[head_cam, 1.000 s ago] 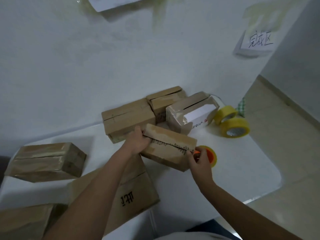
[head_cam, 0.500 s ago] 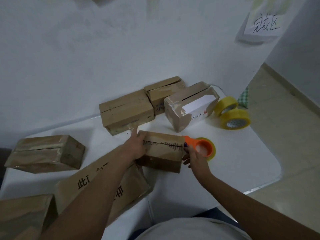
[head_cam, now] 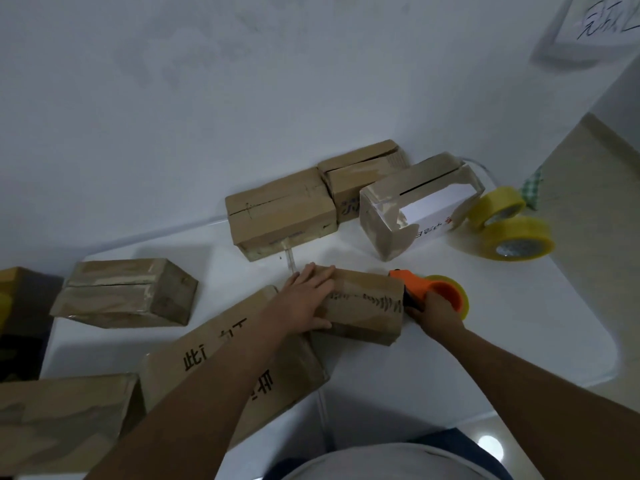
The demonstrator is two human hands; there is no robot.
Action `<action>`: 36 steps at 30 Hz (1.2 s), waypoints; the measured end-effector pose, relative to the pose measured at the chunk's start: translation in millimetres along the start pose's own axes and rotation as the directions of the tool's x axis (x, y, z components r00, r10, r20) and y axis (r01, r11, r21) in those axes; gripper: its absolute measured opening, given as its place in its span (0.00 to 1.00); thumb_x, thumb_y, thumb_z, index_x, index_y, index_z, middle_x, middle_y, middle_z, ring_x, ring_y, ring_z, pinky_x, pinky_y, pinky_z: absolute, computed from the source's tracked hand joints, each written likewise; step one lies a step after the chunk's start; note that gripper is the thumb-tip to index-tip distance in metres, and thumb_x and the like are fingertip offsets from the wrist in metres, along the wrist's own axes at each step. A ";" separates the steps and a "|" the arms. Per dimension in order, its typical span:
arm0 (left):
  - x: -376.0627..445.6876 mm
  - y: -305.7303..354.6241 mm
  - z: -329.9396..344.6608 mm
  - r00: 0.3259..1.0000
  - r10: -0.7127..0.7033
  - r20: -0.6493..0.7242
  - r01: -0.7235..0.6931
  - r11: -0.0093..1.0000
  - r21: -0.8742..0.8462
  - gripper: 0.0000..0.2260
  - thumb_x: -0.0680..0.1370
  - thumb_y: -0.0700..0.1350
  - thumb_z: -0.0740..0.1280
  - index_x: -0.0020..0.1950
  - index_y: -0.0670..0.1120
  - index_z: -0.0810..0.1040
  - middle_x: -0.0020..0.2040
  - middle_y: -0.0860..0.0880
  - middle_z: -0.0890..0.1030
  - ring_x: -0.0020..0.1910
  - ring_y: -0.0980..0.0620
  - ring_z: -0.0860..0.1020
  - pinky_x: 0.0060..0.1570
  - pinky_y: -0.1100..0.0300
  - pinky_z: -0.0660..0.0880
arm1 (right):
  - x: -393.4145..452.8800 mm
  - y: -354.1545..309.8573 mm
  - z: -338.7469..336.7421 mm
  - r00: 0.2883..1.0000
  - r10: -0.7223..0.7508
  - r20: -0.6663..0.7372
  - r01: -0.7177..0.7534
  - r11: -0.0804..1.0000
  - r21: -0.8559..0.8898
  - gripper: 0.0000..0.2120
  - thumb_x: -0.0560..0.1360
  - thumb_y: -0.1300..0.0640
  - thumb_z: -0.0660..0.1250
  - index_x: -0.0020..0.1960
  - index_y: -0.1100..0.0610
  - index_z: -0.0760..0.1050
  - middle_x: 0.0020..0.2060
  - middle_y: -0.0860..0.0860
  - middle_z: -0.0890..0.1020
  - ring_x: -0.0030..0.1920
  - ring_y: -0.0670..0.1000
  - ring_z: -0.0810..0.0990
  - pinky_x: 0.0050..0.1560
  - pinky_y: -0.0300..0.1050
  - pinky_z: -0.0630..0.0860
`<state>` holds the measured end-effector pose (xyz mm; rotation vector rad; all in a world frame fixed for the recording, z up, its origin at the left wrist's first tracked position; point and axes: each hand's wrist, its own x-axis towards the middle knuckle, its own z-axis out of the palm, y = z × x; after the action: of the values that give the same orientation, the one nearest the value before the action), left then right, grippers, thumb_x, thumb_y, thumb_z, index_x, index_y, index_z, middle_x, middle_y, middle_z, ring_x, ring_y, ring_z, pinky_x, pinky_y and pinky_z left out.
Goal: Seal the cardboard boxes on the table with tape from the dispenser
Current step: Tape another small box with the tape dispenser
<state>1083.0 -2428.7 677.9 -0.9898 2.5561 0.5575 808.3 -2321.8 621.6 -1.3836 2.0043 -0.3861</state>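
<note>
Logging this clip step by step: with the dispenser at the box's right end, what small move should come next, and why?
Probably draw the dispenser leftward along the box seam. The right hand grips it at the box's right end, the left hand presses flat on the left end, and the seam between them looks untaped.

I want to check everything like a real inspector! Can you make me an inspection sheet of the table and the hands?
Surface: white table, bare at right.
Job's things: small box under work; orange tape dispenser at its right end; other cardboard boxes behind.
Clutter: two yellow tape rolls at right.
Grippers: left hand flat on box; right hand grips dispenser.
Cables: thin pale line behind open box, unclear.
Surroundings: white wall, paper sign.
</note>
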 end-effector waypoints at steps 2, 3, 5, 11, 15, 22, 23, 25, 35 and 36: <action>-0.8 -0.5 -0.9 1.000 0.003 0.007 -0.003 1.000 -0.005 0.36 0.76 0.58 0.69 0.79 0.53 0.56 0.81 0.54 0.44 0.80 0.44 0.41 0.77 0.46 0.49 | 31.9 57.2 23.5 0.999 0.012 0.044 -0.010 0.999 -0.049 0.24 0.76 0.48 0.62 0.69 0.32 0.64 0.60 0.39 0.76 0.58 0.45 0.77 0.58 0.47 0.77; -1.3 -0.9 -0.9 1.000 0.004 0.016 -0.004 1.000 -0.005 0.36 0.76 0.58 0.69 0.80 0.53 0.55 0.81 0.55 0.44 0.80 0.44 0.41 0.77 0.47 0.50 | 31.1 51.7 23.4 0.997 0.044 0.055 -0.043 0.999 -0.033 0.20 0.75 0.45 0.58 0.66 0.32 0.66 0.60 0.43 0.78 0.57 0.49 0.79 0.56 0.51 0.78; -2.3 -1.7 -0.2 1.000 0.006 0.026 -0.005 1.000 -0.016 0.36 0.77 0.58 0.68 0.80 0.54 0.55 0.81 0.54 0.45 0.79 0.45 0.40 0.77 0.50 0.49 | -5.1 -24.5 -23.0 0.983 0.174 0.052 -0.173 0.985 -0.007 0.15 0.77 0.47 0.53 0.58 0.51 0.73 0.60 0.59 0.79 0.57 0.61 0.78 0.56 0.56 0.76; 2.7 11.6 -1.5 0.999 -0.012 0.040 0.011 1.000 0.020 0.35 0.78 0.62 0.65 0.80 0.58 0.52 0.81 0.56 0.44 0.79 0.47 0.38 0.77 0.51 0.47 | -22.4 -32.5 -66.3 0.967 0.141 -0.213 -0.127 0.989 0.078 0.11 0.83 0.58 0.52 0.46 0.62 0.66 0.52 0.70 0.78 0.44 0.62 0.75 0.51 0.58 0.73; 11.9 28.3 4.2 1.000 0.005 -0.008 -0.005 0.995 0.097 0.34 0.78 0.64 0.62 0.80 0.58 0.53 0.81 0.55 0.46 0.80 0.44 0.41 0.78 0.50 0.47 | -22.4 -15.2 -82.2 0.943 0.157 -0.295 -0.108 0.979 0.175 0.10 0.82 0.53 0.56 0.49 0.59 0.71 0.40 0.57 0.78 0.41 0.59 0.77 0.39 0.50 0.72; 30.3 64.6 25.0 0.989 0.046 -0.137 -0.034 0.995 0.090 0.33 0.76 0.65 0.65 0.78 0.57 0.61 0.80 0.52 0.57 0.78 0.39 0.50 0.74 0.43 0.60 | -40.3 -64.2 -111.6 0.956 -0.186 -0.226 0.210 0.974 0.089 0.22 0.77 0.35 0.57 0.40 0.52 0.76 0.32 0.47 0.79 0.35 0.46 0.78 0.34 0.40 0.67; 30.7 65.2 28.2 0.985 0.062 -0.163 -0.051 0.996 0.069 0.32 0.75 0.64 0.66 0.77 0.56 0.64 0.79 0.52 0.60 0.78 0.39 0.52 0.73 0.42 0.62 | -42.1 -68.7 -109.2 0.963 -0.206 -0.175 0.217 0.975 0.049 0.25 0.75 0.33 0.56 0.41 0.53 0.77 0.33 0.47 0.80 0.35 0.45 0.78 0.34 0.40 0.67; 28.4 62.6 33.7 0.976 0.083 -0.203 -0.087 0.996 -0.007 0.30 0.74 0.64 0.65 0.74 0.55 0.68 0.76 0.51 0.66 0.78 0.37 0.54 0.72 0.40 0.64 | -40.6 -67.1 -100.1 0.970 -0.221 -0.105 0.221 0.975 -0.014 0.27 0.73 0.31 0.54 0.43 0.53 0.78 0.34 0.46 0.80 0.36 0.45 0.78 0.35 0.38 0.67; 13.6 77.6 12.6 0.916 -0.182 -0.356 -0.061 0.817 -0.573 0.13 0.82 0.52 0.61 0.62 0.56 0.80 0.66 0.54 0.78 0.66 0.53 0.74 0.63 0.53 0.72 | -30.0 -48.4 -89.4 0.968 -0.205 -0.144 0.211 0.977 0.027 0.26 0.74 0.33 0.57 0.45 0.55 0.79 0.36 0.48 0.83 0.36 0.46 0.80 0.40 0.47 0.78; 9.1 87.0 0.6 0.889 -0.339 -0.307 -0.008 0.659 -0.752 0.10 0.83 0.48 0.61 0.58 0.55 0.82 0.61 0.53 0.82 0.59 0.56 0.78 0.58 0.58 0.73 | -30.0 -48.4 -89.3 0.968 -0.210 -0.139 0.215 0.976 0.025 0.27 0.73 0.32 0.56 0.45 0.55 0.79 0.36 0.48 0.83 0.37 0.46 0.80 0.39 0.44 0.77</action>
<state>1016.3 -2374.4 693.6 -1.7745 2.5415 1.5656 790.1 -2324.8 725.8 -1.5905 1.9482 -0.6282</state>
